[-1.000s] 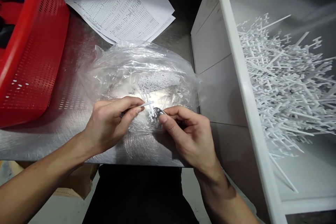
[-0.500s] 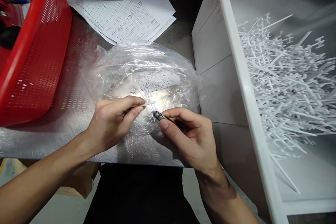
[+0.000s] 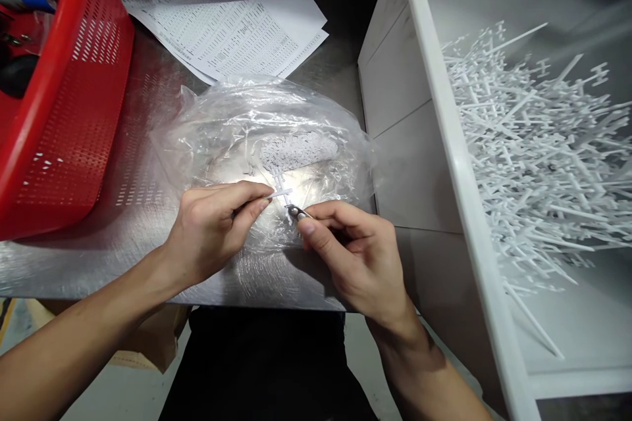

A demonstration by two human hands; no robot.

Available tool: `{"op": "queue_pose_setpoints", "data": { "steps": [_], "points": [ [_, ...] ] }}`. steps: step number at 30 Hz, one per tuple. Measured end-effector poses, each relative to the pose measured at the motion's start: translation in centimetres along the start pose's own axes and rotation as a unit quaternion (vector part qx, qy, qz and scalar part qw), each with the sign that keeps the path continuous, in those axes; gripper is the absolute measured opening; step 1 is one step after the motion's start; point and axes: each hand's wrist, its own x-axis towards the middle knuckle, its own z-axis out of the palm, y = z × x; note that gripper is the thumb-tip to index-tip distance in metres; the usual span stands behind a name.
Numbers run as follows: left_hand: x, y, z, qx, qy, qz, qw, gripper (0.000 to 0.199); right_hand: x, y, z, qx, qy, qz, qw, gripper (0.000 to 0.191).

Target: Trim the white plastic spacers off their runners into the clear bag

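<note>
Between the fingertips of my left hand (image 3: 212,227) is the stem of a thin white plastic piece (image 3: 282,193) with short side branches. My right hand (image 3: 353,250) is closed round a small dark cutting tool (image 3: 296,211), whose tip touches or nearly touches the lower end of a branch. Both hands are over a clear plastic bag (image 3: 257,102) spread on the metal table (image 3: 89,270). Small whitish parts (image 3: 299,150) are heaped in the bag beyond my hands.
A red perforated basket (image 3: 86,99) with tools in it stands at the left. Printed sheets (image 3: 232,33) lie at the back. On the right, a white-walled bin (image 3: 461,164) holds a tangle of white plastic sprues (image 3: 548,158).
The cutting tool in my right hand has turned a little and less of it shows. The view has shifted slightly; my left hand keeps its pinch on the white piece.
</note>
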Motion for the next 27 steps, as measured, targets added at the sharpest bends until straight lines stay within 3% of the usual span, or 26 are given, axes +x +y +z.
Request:
{"op": "queue_pose_setpoints", "data": {
  "steps": [5, 11, 20, 27],
  "points": [
    [0.1, 0.0, -0.1, -0.006, -0.012, -0.036, 0.999, 0.010, 0.3, -0.2, 0.0, 0.052, 0.024, 0.015, 0.998, 0.017],
    [-0.1, -0.2, -0.4, -0.045, -0.010, -0.064, 0.997, 0.015, 0.3, 0.0, 0.0, 0.085, 0.084, -0.018, 0.993, 0.008],
    [0.1, -0.4, -0.3, -0.112, -0.034, 0.043, 0.992, 0.016, 0.2, 0.8, 0.5, 0.046, 0.099, -0.037, 0.993, 0.015],
    [0.1, -0.1, -0.5, -0.120, -0.065, 0.029, 0.990, 0.024, 0.3, 0.8, 0.6, 0.048, 0.098, -0.026, 0.994, 0.015]
  ]
}}
